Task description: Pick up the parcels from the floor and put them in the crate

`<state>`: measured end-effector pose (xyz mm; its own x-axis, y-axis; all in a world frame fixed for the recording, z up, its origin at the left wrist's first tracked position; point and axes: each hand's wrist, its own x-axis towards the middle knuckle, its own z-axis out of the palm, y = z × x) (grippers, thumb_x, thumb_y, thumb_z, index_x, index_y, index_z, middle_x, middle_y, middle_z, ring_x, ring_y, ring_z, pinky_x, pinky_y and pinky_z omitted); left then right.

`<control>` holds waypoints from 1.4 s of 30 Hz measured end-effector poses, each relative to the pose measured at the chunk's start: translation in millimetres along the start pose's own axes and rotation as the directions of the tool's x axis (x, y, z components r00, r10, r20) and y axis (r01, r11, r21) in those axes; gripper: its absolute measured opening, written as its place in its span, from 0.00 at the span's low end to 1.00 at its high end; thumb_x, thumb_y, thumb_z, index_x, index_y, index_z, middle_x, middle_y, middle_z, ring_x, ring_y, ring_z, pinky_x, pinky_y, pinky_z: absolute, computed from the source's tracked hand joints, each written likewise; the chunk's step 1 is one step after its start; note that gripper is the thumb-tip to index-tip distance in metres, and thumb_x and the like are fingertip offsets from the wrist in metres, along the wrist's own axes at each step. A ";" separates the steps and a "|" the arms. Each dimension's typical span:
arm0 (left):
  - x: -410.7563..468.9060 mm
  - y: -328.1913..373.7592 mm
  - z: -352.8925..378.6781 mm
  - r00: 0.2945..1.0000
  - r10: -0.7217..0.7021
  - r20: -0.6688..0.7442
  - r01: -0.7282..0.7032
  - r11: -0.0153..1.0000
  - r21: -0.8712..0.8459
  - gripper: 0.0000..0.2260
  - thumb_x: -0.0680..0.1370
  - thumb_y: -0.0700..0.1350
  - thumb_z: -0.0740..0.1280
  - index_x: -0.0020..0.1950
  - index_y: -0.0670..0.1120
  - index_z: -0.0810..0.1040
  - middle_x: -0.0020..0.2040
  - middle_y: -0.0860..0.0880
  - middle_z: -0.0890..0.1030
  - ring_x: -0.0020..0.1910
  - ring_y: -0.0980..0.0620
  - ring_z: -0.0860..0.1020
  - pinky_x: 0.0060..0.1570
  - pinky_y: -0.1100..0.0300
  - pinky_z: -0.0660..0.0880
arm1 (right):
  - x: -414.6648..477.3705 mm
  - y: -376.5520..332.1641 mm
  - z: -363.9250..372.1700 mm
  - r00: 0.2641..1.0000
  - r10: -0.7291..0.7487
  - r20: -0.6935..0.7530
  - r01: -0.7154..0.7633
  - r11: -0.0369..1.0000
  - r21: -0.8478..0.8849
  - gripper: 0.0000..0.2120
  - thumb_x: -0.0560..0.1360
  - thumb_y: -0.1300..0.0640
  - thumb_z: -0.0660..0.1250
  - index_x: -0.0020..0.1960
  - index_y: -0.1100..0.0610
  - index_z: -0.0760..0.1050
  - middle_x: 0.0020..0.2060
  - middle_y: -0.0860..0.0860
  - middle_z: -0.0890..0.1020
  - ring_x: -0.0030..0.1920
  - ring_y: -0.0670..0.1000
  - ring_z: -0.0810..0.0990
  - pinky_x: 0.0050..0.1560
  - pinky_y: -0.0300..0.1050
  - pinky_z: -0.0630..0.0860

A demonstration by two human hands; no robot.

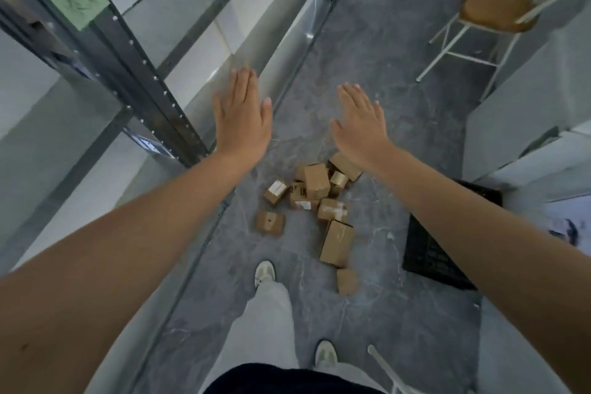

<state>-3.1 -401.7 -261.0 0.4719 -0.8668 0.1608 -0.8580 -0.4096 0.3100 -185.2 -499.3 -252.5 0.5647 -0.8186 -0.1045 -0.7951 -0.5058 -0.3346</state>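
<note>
Several small brown cardboard parcels [316,184] lie in a loose heap on the grey floor ahead of my feet; a larger one [336,243] and a small one [346,281] lie nearer to me. A black plastic crate [425,254] stands on the floor to the right of the heap, partly hidden by my right forearm. My left hand [241,118] and my right hand [361,125] are stretched out flat, palms down, high above the parcels, fingers straight and holding nothing.
A dark metal shelving rack [134,73] runs along the left. A white-framed chair with a wooden seat [495,6] stands at the back right. A pale wall or cabinet [524,112] closes in the right side. My feet in pale shoes [264,273] stand on the marbled floor.
</note>
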 end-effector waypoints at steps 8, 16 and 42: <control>63.1 -59.7 65.8 0.969 0.075 0.237 -0.076 0.997 -0.003 0.25 0.85 0.51 0.47 0.81 0.44 0.49 0.81 0.49 0.49 0.80 0.51 0.43 0.77 0.45 0.40 | 67.5 15.6 70.4 0.954 0.269 0.130 -0.280 0.957 0.078 0.30 0.81 0.55 0.56 0.80 0.55 0.48 0.80 0.49 0.50 0.79 0.48 0.44 0.78 0.55 0.43; 71.8 -97.9 175.1 0.910 -0.047 0.412 0.019 0.997 0.070 0.23 0.85 0.48 0.50 0.80 0.42 0.55 0.81 0.47 0.54 0.80 0.49 0.48 0.76 0.44 0.44 | 74.7 76.0 159.6 0.889 0.393 0.233 -0.435 0.885 0.166 0.31 0.79 0.56 0.60 0.79 0.56 0.54 0.79 0.52 0.55 0.79 0.51 0.49 0.78 0.55 0.47; 57.6 -85.2 605.8 0.490 -0.464 0.738 0.828 0.512 -0.229 0.29 0.82 0.61 0.48 0.77 0.45 0.64 0.75 0.46 0.67 0.73 0.46 0.66 0.72 0.56 0.60 | 204.1 245.4 508.8 0.738 0.360 0.571 -0.657 0.577 0.485 0.29 0.83 0.43 0.48 0.78 0.58 0.57 0.74 0.56 0.67 0.73 0.57 0.66 0.72 0.50 0.62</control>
<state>-25.7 -588.9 -845.9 0.4795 -0.4450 -0.7564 -0.0019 -0.8624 0.5062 -152.6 -652.1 -832.5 0.2563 -0.6312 -0.7321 -0.7229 0.3777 -0.5786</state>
